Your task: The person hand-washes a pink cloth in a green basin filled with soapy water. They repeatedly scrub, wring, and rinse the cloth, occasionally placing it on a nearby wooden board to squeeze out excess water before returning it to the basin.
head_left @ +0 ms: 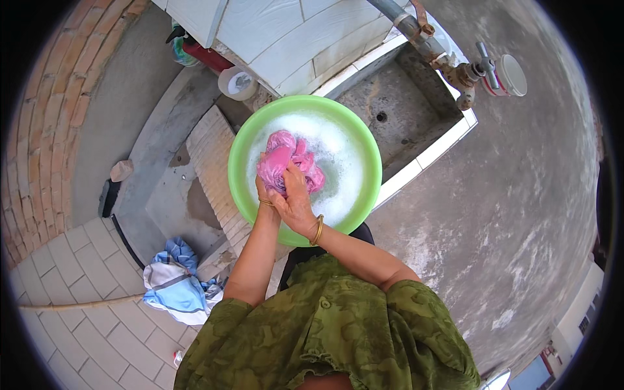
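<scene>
A wet pink cloth (275, 163) is bunched up over a round green plastic basin (239, 195) of sudsy water (341, 161). Around the cloth's lower left side my left hand (262, 189) is closed, its fingers partly hidden behind the fabric. My right hand (295, 197) grips the cloth from the right, with its thumb close to my left hand. Part of the cloth hangs to the right, above or in the foam; which one cannot be told.
Beside the basin lies a concrete sink with a tiled rim (414, 170), under a metal tap (465, 87). A lidded bucket (512, 75) stands beyond. At left are a ribbed slab (214, 156), a small white tub (237, 84) and blue-and-white fabric (178, 287).
</scene>
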`<action>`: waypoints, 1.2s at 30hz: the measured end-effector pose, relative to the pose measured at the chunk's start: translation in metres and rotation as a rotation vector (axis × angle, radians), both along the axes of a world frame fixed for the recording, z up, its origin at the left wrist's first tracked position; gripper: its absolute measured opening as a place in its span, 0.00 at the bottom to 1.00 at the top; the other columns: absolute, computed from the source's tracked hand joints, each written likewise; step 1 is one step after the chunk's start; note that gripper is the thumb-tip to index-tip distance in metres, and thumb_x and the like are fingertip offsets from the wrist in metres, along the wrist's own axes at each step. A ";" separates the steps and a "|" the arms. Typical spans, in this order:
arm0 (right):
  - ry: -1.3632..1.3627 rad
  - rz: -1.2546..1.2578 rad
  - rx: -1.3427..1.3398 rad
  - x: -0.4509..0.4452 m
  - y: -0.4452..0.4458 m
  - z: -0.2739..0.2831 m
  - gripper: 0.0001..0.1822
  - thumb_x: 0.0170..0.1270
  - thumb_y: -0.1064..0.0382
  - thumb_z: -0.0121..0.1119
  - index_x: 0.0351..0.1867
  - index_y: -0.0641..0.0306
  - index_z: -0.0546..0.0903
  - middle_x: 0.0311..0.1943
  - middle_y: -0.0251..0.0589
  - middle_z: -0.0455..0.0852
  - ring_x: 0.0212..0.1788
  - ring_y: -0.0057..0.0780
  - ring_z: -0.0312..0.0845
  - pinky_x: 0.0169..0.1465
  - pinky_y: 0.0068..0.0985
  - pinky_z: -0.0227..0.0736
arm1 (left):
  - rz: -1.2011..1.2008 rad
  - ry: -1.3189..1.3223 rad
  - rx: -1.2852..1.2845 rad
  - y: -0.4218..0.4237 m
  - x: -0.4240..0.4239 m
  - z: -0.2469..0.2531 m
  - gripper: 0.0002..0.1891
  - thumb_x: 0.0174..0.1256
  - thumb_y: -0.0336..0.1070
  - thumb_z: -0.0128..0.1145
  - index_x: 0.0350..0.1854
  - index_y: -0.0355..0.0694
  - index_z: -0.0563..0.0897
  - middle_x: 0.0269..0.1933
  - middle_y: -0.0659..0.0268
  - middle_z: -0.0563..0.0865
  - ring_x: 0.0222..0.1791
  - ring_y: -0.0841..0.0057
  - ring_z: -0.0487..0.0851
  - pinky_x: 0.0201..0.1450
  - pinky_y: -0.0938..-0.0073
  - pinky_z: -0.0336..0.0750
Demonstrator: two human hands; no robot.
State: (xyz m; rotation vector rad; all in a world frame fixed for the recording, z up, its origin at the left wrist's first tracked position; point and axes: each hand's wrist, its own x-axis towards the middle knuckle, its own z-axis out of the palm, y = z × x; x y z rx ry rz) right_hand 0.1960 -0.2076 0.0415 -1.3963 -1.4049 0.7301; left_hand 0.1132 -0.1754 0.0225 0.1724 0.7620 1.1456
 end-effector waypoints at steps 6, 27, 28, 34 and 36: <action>-0.096 0.266 -0.540 0.069 0.069 -0.029 0.26 0.62 0.47 0.57 0.47 0.72 0.78 0.43 0.58 0.81 0.43 0.50 0.77 0.48 0.37 0.72 | 0.053 0.197 -0.116 -0.005 0.024 0.036 0.22 0.74 0.47 0.43 0.58 0.34 0.72 0.55 0.60 0.79 0.55 0.69 0.77 0.61 0.62 0.70; -0.108 0.302 -0.909 0.087 0.050 -0.083 0.24 0.60 0.65 0.52 0.59 0.70 0.71 0.55 0.58 0.76 0.55 0.43 0.74 0.60 0.32 0.68 | 0.028 0.940 -0.062 -0.003 0.000 -0.040 0.21 0.64 0.36 0.58 0.57 0.35 0.72 0.52 0.59 0.79 0.53 0.71 0.77 0.57 0.68 0.71; -0.065 0.251 -0.871 0.085 0.052 -0.051 0.26 0.59 0.65 0.53 0.60 0.71 0.70 0.54 0.57 0.78 0.54 0.42 0.75 0.59 0.31 0.68 | 0.230 0.827 0.018 -0.007 0.005 -0.037 0.22 0.65 0.37 0.57 0.60 0.36 0.71 0.55 0.59 0.78 0.56 0.70 0.75 0.60 0.67 0.69; 0.489 0.265 -0.338 0.046 0.017 0.046 0.25 0.54 0.62 0.59 0.54 0.72 0.75 0.44 0.48 0.81 0.43 0.28 0.75 0.47 0.27 0.71 | -0.023 -0.242 0.195 0.006 0.007 -0.024 0.26 0.72 0.50 0.42 0.68 0.44 0.63 0.66 0.62 0.70 0.64 0.62 0.68 0.68 0.60 0.61; 0.299 0.206 -0.182 0.030 0.002 0.039 0.24 0.53 0.61 0.61 0.52 0.71 0.76 0.45 0.51 0.80 0.46 0.37 0.75 0.50 0.32 0.70 | -0.051 -0.416 0.309 0.004 0.009 -0.011 0.27 0.72 0.53 0.35 0.66 0.41 0.65 0.66 0.60 0.70 0.65 0.63 0.67 0.69 0.58 0.60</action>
